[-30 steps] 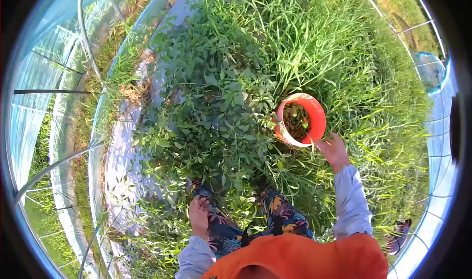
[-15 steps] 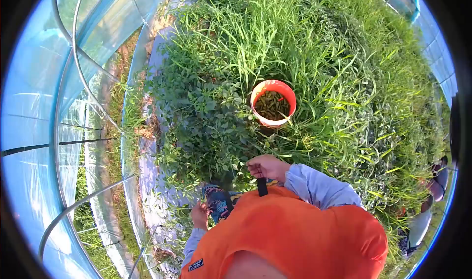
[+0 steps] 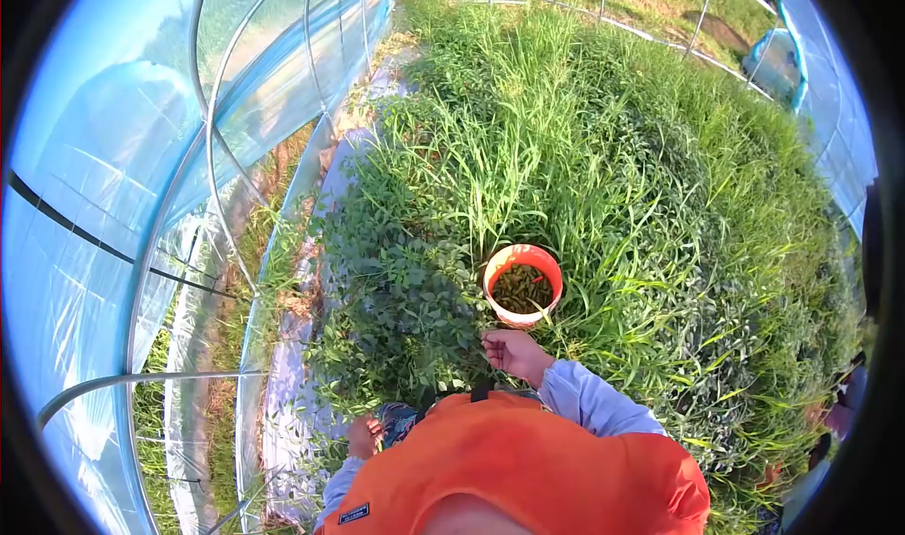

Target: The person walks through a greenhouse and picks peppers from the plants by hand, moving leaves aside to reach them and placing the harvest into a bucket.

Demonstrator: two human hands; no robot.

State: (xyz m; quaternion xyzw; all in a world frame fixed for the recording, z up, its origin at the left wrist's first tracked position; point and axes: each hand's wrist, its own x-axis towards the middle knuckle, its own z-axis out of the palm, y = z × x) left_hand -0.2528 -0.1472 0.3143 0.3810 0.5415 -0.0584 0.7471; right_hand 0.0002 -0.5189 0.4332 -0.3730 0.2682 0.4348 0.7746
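An orange-red bucket [image 3: 554, 295] stands among the plants ahead of me, partly filled with small green peppers [image 3: 520, 292] and a red one among them. My right hand [image 3: 517, 354] is just below the bucket's near side, apart from it, with its fingers curled in; whatever they hold is too small to make out. Close to my left side, beside the patterned cloth at my leg, my left hand [image 3: 364, 436] is also closed. Its fingers are partly turned from view, and I cannot see what is in them. Leafy pepper plants [image 3: 405, 290] grow just past both hands.
Tall grass [image 3: 518, 148] rises behind and right of the bucket. On the left, blue plastic sheeting [image 3: 113, 148] hangs over curved metal hoops [image 3: 141, 280]. A pale ground sheet [image 3: 287, 394] borders the plants. Another person [image 3: 844, 403] is partly visible at the right edge.
The view has tilted up, so the bucket sits lower in it. My right hand now appears nearer to the bucket. My left hand stays low at my side.
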